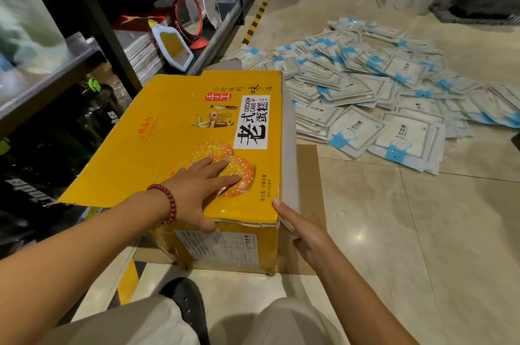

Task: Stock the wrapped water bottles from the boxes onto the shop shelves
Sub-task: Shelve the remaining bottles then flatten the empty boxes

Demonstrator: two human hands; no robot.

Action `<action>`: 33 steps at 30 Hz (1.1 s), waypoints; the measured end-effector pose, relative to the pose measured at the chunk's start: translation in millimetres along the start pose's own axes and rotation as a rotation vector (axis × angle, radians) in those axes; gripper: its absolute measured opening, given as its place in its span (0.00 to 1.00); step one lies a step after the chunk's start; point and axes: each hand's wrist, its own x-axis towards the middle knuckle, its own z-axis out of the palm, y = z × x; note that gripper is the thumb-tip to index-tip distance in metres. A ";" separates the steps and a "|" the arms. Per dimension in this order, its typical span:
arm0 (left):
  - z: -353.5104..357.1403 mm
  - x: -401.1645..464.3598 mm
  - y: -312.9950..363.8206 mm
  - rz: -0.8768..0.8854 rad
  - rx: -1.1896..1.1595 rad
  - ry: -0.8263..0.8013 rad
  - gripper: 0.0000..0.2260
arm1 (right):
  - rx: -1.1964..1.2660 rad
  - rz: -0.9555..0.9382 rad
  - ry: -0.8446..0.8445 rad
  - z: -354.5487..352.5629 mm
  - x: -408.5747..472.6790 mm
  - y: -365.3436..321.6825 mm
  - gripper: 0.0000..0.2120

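Left hand (pixel 202 190) flat, fingers spread on the yellow cake box (pixel 180 131) lid, right hand (pixel 298 229) straight-fingered at its right corner; I'd lift that flap evenly.

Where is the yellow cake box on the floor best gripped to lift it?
Probably by the two short end walls of the yellow box, hands low from each side: it is wide and its flaps look unsealed. The left hand lies flat on top.

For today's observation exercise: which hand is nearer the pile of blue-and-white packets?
Right. The right hand is at the yellow box's right edge, on the pile's side; the left hand lies flat on the box top, farther away.
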 end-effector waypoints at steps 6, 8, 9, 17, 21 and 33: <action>8.0 3.9 -11.0 0.027 -0.005 0.074 0.45 | -0.557 -0.746 0.641 -4.3 1.7 12.0 0.48; 7.0 2.4 -12.5 0.044 0.018 0.053 0.47 | -0.643 -1.208 0.612 -4.9 -1.3 8.9 0.41; 3.1 -1.0 -12.0 0.056 0.024 0.022 0.48 | -0.734 -1.385 0.544 -4.6 -2.8 7.0 0.38; -53.9 -7.7 -17.9 -0.187 -0.726 0.702 0.26 | -1.405 -1.618 -0.280 13.1 -1.5 15.3 0.41; -51.5 5.8 -3.0 -0.145 -0.449 0.638 0.21 | -1.515 -1.311 -0.408 19.0 1.9 16.8 0.34; 7.3 45.2 0.6 -0.122 -0.167 0.141 0.27 | -1.765 -1.037 0.251 -18.2 11.5 -12.3 0.22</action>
